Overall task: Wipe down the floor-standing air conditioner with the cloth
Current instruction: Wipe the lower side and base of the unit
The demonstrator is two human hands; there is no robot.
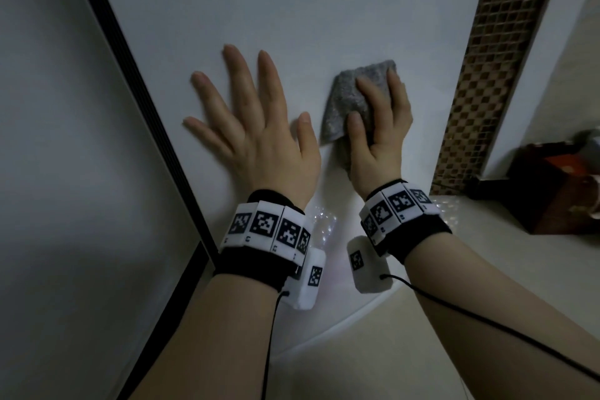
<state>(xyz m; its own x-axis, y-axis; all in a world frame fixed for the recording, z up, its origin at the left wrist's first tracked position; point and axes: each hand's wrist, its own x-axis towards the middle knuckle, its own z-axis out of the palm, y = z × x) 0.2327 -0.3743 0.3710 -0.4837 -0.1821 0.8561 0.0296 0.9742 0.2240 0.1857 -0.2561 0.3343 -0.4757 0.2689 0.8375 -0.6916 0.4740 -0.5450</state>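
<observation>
The white floor-standing air conditioner (pixel 292 10) fills the middle of the view, its smooth front running down to a curved base. My left hand (pixel 256 127) lies flat on that front with fingers spread. To its right, my right hand (pixel 380 136) presses a folded grey cloth (pixel 344 101) against the same surface, fingers curled over it and thumb on its lower edge. Part of the cloth is hidden under the hand.
A black-framed glass panel (pixel 136 101) runs diagonally along the left. A strip of brown mosaic tile (pixel 493 75) stands to the right of the unit. A dark wooden box (pixel 558 188) sits on the pale floor (pixel 406 351) at far right.
</observation>
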